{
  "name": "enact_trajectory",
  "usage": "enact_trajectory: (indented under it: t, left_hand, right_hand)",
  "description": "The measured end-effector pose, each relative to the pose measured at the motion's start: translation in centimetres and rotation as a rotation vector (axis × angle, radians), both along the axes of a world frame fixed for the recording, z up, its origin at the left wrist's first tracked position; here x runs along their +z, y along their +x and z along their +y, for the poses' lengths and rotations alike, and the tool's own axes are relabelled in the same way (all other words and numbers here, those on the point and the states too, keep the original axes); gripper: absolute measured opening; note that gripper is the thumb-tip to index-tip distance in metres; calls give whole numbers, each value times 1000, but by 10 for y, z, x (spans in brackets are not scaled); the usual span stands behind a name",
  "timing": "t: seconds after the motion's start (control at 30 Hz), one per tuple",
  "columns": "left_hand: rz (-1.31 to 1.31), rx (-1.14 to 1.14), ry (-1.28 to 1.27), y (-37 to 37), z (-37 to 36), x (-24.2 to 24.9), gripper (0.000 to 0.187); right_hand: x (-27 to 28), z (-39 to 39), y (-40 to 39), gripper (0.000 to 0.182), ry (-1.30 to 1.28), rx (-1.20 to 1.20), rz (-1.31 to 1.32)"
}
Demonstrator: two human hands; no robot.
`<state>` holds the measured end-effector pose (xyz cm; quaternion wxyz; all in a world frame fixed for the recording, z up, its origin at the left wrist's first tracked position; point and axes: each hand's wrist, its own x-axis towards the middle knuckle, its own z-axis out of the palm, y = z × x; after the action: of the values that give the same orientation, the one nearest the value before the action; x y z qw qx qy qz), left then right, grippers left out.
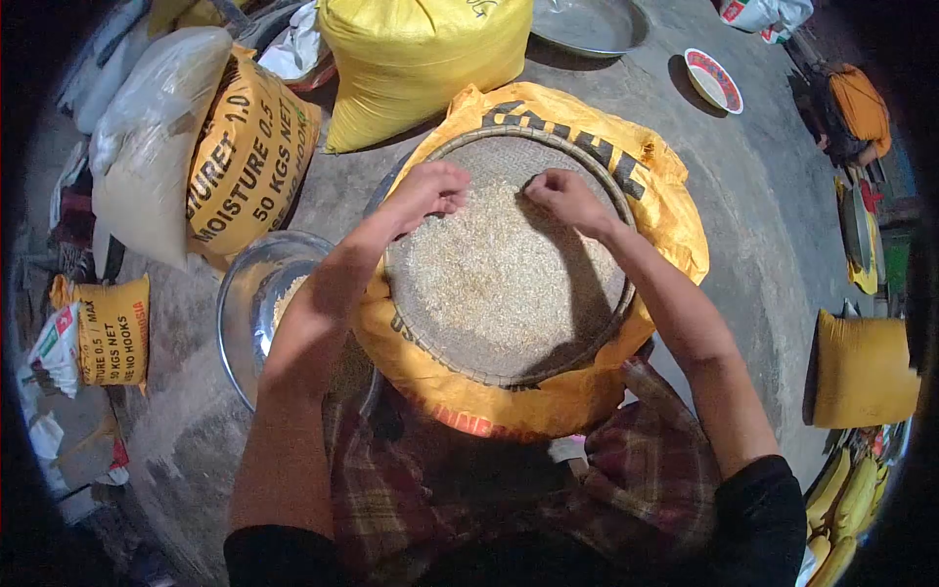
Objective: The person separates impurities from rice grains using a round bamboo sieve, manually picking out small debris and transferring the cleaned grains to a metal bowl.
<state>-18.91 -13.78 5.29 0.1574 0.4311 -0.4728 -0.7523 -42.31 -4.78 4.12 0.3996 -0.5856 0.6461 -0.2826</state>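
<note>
A round woven tray (418, 338) holds a broad layer of pale grain (489, 264). It rests on a yellow-orange printed sack (675, 220) in front of my knees. Over the tray's far left part is my left hand (430, 194), its fingers curled inward above the grain. My right hand (569, 200) is at the far right part, thumb and fingers pinched together close to the grain's edge. Whatever either hand may have between its fingers is too small or hidden to make out.
A metal basin (235, 333) with some grain stands left of the tray, partly behind my left forearm. Full sacks, one yellow (421, 73) and one printed orange (264, 147), stand beyond. A patterned bowl (714, 81) and a wide metal pan (592, 24) lie on the floor.
</note>
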Motion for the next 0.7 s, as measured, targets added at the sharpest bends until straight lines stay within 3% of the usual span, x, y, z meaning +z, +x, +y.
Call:
enact_trajectory:
  t: [0.03, 0.07, 0.1, 0.13, 0.17, 0.23, 0.33, 0.4, 0.43, 0.5, 0.57, 0.63, 0.7]
  left_hand:
    - [2, 7, 0, 0, 2, -3, 16]
    - [-189, -97, -245, -1, 4, -6, 15]
    - [-381, -200, -490, -2, 7, -7, 14]
    - [-403, -196, -793, -4, 14, -7, 16]
    - [-404, -190, -791, -7, 17, -7, 16]
    - [-489, -240, -851, -11, 21, -11, 14]
    - [-442, -182, -865, -13, 14, -25, 14]
    - [-443, -142, -853, -14, 10, -22, 13]
    - [-465, -124, -833, -13, 9, -18, 14]
    - [-490, -107, -812, -13, 10, -16, 15]
    - [-534, -157, -988, -20, 16, -16, 16]
    - [-585, -168, -994, -26, 18, -28, 16]
    - [-636, -181, -996, -27, 17, -32, 16]
  right_hand:
    - [9, 3, -3, 13, 188, -75, -263]
    - [5, 3, -5, 8, 289, -169, -591]
    - [1, 3, -8, 8, 290, -162, -588]
    - [-3, 3, -11, 5, 299, -204, -724]
    - [-7, 3, -12, 4, 307, -248, -861]
    - [4, 3, -5, 7, 302, -239, -854]
    - [3, -2, 8, 7, 270, -179, -720]
    - [-9, -12, 16, 10, 67, -57, -438]
    - [-12, -18, 20, 10, 68, -62, -442]
    - [-14, -27, 30, 16, -158, 11, -80]
    - [-13, -30, 43, 16, -178, 28, 36]
    - [-13, -31, 52, 17, -220, 53, 267]
    - [-16, -31, 53, 17, -182, 65, 240]
